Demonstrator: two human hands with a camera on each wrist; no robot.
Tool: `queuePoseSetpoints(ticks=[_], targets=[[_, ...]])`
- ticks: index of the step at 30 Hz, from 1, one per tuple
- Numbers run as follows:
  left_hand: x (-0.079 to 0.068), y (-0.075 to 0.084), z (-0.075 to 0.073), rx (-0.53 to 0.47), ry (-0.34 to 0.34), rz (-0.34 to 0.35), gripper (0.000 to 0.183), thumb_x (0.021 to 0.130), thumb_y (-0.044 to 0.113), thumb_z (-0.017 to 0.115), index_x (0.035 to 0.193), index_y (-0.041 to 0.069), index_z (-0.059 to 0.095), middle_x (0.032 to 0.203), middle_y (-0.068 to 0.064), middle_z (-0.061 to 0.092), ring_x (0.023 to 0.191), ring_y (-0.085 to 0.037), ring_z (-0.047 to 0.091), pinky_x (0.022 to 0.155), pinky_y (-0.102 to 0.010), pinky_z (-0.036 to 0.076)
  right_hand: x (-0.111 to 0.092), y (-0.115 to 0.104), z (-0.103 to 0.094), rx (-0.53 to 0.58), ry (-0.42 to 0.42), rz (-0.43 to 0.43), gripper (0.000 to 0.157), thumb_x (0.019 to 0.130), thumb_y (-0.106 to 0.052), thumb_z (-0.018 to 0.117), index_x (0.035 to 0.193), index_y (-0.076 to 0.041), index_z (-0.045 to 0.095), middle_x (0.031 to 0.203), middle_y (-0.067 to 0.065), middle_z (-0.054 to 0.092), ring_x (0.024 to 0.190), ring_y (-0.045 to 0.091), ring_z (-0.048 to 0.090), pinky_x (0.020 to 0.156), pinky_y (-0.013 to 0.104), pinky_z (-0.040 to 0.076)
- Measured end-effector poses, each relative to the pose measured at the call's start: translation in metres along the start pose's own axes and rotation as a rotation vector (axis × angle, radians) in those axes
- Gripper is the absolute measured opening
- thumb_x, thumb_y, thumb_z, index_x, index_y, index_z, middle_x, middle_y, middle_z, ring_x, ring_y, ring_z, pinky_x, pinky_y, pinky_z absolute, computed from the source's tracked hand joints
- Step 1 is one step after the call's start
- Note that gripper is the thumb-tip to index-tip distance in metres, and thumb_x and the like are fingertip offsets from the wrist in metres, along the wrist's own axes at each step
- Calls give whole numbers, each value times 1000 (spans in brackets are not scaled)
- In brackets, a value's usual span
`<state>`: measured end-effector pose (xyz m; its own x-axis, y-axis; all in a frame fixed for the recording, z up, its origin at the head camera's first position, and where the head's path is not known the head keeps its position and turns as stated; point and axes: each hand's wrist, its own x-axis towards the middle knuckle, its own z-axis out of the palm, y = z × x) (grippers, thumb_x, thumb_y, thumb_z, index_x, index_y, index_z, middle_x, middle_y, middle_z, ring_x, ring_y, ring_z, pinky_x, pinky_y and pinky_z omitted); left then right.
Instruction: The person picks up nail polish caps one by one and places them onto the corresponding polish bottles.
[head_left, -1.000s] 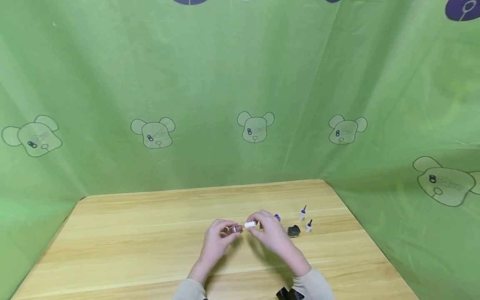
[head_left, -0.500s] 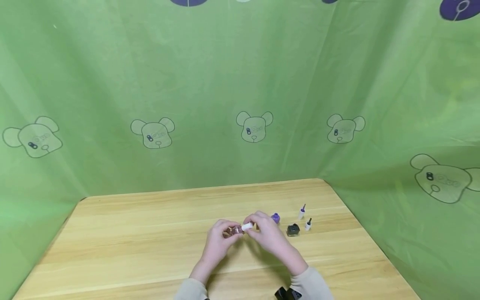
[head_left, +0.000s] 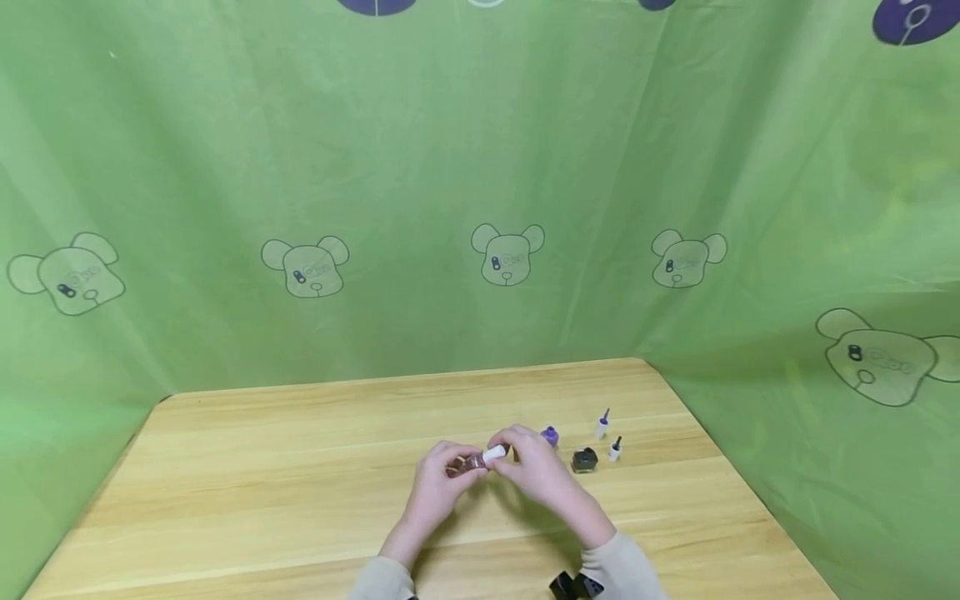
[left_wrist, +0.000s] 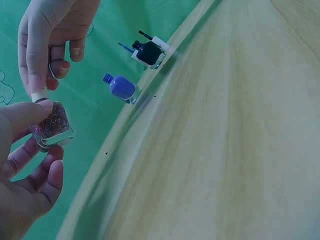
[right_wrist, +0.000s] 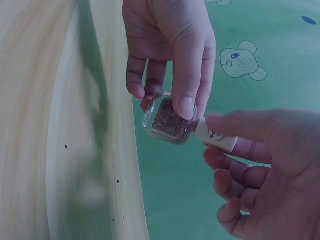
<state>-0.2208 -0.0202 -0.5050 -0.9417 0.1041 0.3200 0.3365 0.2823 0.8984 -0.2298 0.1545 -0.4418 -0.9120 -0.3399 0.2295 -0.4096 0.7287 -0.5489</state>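
Between thumb and fingers, my left hand [head_left: 435, 479] holds a small clear nail polish bottle [right_wrist: 170, 120] with dark reddish glitter inside. The bottle lies tilted above the table, its neck toward the right hand. My right hand [head_left: 536, 468] pinches the white cap [right_wrist: 220, 136], which sits at the bottle's neck; no brush shows between them. In the left wrist view, the right hand's fingers hide most of the cap, and the left thumb covers part of the glitter bottle [left_wrist: 54, 124].
Right of the hands stand an uncapped purple polish bottle [head_left: 551, 437] and an uncapped black polish bottle [head_left: 584, 461]. Beyond them, a white cap with purple brush [head_left: 602, 427] and a white cap with black brush [head_left: 615, 451] stand brush up. Green curtain surrounds the wooden table [head_left: 262, 483].
The white cap, apart from the bottle a second ago, has moved left and down onto its neck. The left hand has shifted slightly right.
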Motion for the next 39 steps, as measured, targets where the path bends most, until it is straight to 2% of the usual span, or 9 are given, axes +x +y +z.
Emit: queuePoseSetpoints(ticks=[5, 8, 11, 13, 18, 26, 32, 37, 39], targets=[[2, -3, 1, -58, 2, -58, 29, 80, 15, 78, 107, 6, 71, 101, -12, 67, 84, -17, 64, 75, -15, 53, 1, 6, -3, 113, 6, -15, 38, 83, -18, 75, 119, -11, 65, 104, 2, 69, 92, 17, 58, 74, 29, 51], [3, -5, 1, -85, 8, -90, 28, 81, 13, 77, 107, 5, 71, 103, -13, 67, 86, -19, 65, 77, -16, 54, 2, 9, -4, 188, -22, -22, 36, 86, -17, 72, 121, -12, 66, 114, 5, 70, 99, 21, 60, 77, 30, 53], [3, -4, 0, -84, 9, -89, 28, 81, 13, 77, 107, 4, 71, 103, -14, 67, 85, -18, 64, 77, -16, 54, 2, 11, -5, 224, -54, -13, 30, 88, -17, 69, 118, -14, 68, 117, 5, 70, 94, 19, 62, 75, 23, 51], [2, -3, -1, -82, 4, -88, 29, 81, 16, 78, 107, 6, 71, 103, -13, 67, 85, -15, 63, 77, -15, 54, 3, 11, -4, 220, -56, -7, 27, 89, -17, 68, 116, -14, 69, 115, 4, 72, 88, 16, 62, 72, 19, 49], [1, -3, -2, -89, -10, -87, 30, 80, 23, 79, 106, 9, 72, 101, -11, 67, 83, -10, 61, 77, -17, 54, 3, 10, -2, 190, -21, 21, 23, 88, -21, 70, 110, -14, 72, 101, 0, 74, 75, 14, 57, 65, 18, 46], [0, -4, -1, -58, -12, -39, 29, 80, 23, 78, 104, 8, 72, 97, -10, 66, 78, -6, 58, 72, -18, 54, 3, 10, 3, 154, 63, 61, 9, 83, -28, 75, 87, -20, 72, 77, -10, 67, 71, 5, 53, 65, 17, 44], [-1, -2, 0, -37, -24, -37, 29, 80, 22, 78, 105, 8, 72, 97, -8, 66, 76, -4, 56, 69, -17, 52, 2, 11, 6, 136, 97, 86, 17, 81, -26, 78, 74, -19, 64, 69, -10, 62, 64, 3, 51, 61, 16, 46], [-1, -1, 1, -49, -29, -49, 30, 79, 23, 79, 105, 8, 72, 97, -9, 67, 77, -6, 56, 69, -16, 51, 3, 11, 7, 117, 110, 85, 23, 81, -29, 77, 72, -18, 60, 65, -9, 58, 60, 4, 48, 58, 16, 44], [-3, 10, -1, -54, -24, -51, 29, 80, 19, 78, 105, 6, 72, 97, -12, 66, 78, -8, 56, 69, -17, 51, 3, 12, 8, 122, 112, 90, 21, 81, -32, 78, 77, -17, 63, 66, -8, 57, 61, 5, 48, 58, 16, 44]])
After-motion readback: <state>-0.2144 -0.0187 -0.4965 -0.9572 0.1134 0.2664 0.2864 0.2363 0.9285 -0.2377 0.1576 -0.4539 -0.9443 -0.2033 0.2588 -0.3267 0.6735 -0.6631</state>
